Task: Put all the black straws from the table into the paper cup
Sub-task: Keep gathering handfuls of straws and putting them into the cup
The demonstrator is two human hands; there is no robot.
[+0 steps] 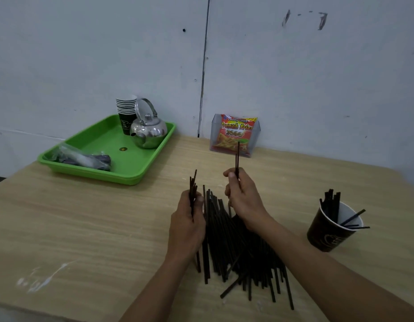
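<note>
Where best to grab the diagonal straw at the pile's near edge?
Pinch the diagonal straw at its near-left end, coming from above on the pile's left side. That end juts onto bare table, clear of the other straws; its far end runs in among them.

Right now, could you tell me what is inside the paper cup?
The paper cup holds black straws: a cluster leaning on its left rim, a few tilted over the right rim. Its wall hides their lower ends and the cup's bottom.
</note>
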